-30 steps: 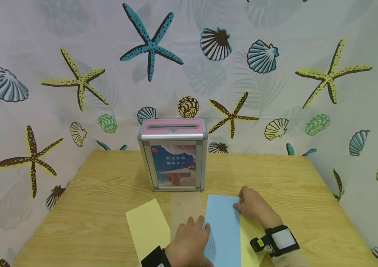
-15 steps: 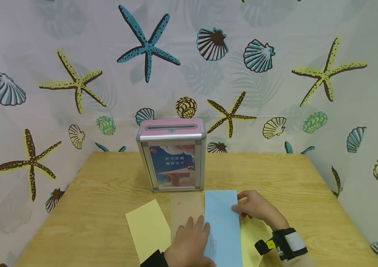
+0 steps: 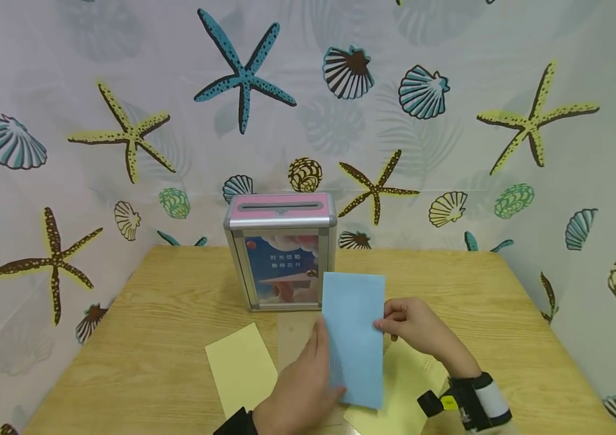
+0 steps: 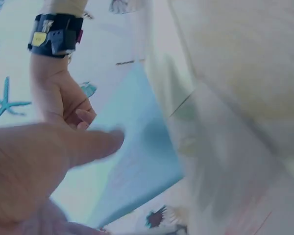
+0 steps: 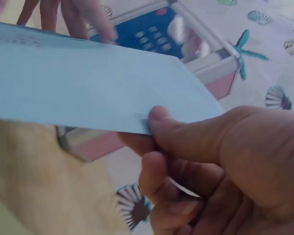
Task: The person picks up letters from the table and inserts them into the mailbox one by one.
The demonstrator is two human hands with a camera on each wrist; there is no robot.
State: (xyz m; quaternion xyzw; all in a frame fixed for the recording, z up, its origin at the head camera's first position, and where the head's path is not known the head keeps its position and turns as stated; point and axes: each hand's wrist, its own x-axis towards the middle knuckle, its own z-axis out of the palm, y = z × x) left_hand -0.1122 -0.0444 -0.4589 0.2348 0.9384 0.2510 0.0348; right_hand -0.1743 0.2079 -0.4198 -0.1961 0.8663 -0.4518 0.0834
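- Clock directions are taken in the head view from the oblong light-blue paper envelope (image 3: 353, 338), with twelve pointing away from the person.
- The blue envelope has just come up from the table (image 3: 150, 338): half a second ago its lower end ran out of view, and now its whole lower edge shows. It appears to be parted from the other papers and borne by the hands.
- The right hand (image 3: 416, 326), at about three o'clock, pinches its right edge, thumb on the near face and curled fingers behind.
- The left hand (image 3: 297, 389), at eight o'clock, has its fingers along the left edge and its thumb over the lower face; I cannot tell whether it grips or only steadies.
- At four o'clock lies a pale-yellow paper piece with small print (image 3: 408, 393), more exposed than before.
- At nine o'clock a tan paper piece (image 3: 291, 333) is partly hidden by the left hand; beyond it lies an oblong yellow paper piece (image 3: 242, 368).
- Between ten and eleven o'clock stands a silver-framed box with a pink top (image 3: 282, 257). Its long narrow slot (image 3: 280, 206) is uncovered; the envelope screens only its lower right corner.
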